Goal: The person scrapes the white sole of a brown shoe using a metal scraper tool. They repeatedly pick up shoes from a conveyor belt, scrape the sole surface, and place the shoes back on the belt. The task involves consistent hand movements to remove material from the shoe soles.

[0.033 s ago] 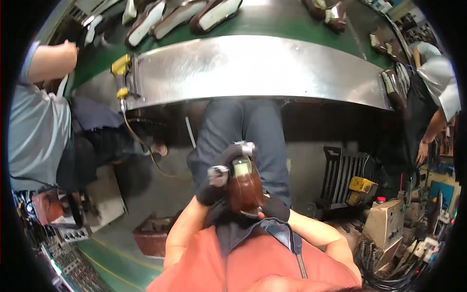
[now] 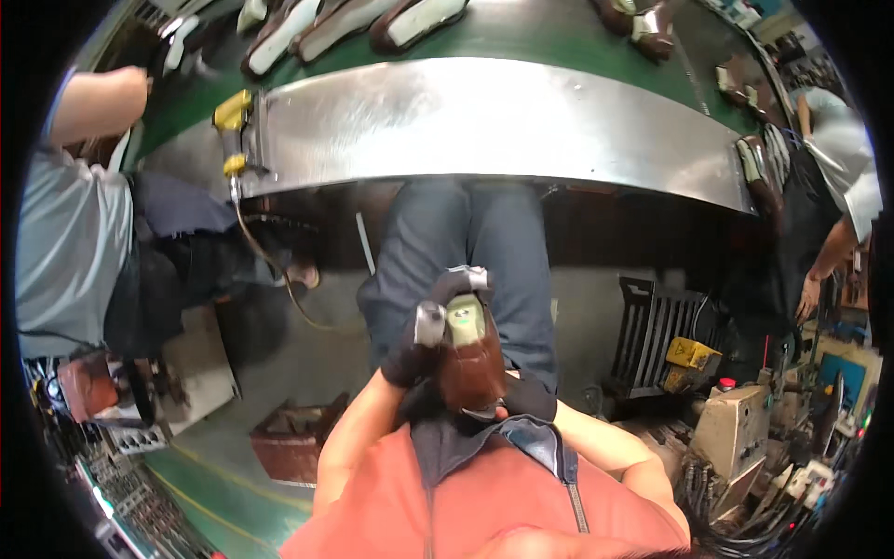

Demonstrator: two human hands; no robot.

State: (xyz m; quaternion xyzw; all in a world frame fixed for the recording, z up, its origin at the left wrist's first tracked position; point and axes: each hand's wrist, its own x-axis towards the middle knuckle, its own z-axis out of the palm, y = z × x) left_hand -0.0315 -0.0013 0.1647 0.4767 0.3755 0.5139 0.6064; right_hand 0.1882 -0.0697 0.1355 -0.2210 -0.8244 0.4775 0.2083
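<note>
A brown leather shoe upper on a pale green last (image 2: 472,371) is held upright close to my body, above my lap. My left hand (image 2: 415,352), in a dark glove with silvery wrapping on the thumb and a finger, is closed around its top end, by the green part. On the shoe's lower right side my right hand (image 2: 531,397), also dark-gloved, grips it; a bare fingertip shows at the lower edge. Most of the right fingers are hidden behind the shoe and the apron.
Ahead runs a shiny metal ledge (image 2: 503,121), with a yellow air tool (image 2: 234,130) at its left end. Beyond it, brown shoes (image 2: 424,20) lie on a green conveyor (image 2: 531,37). People work on both sides. A reddish-brown box (image 2: 284,447) stands on the floor; machinery (image 2: 731,424) is at right.
My left thumb and fingers have shifted slightly up and right on the shoe, and the green top of the last shows more clearly. The view has tilted a little.
</note>
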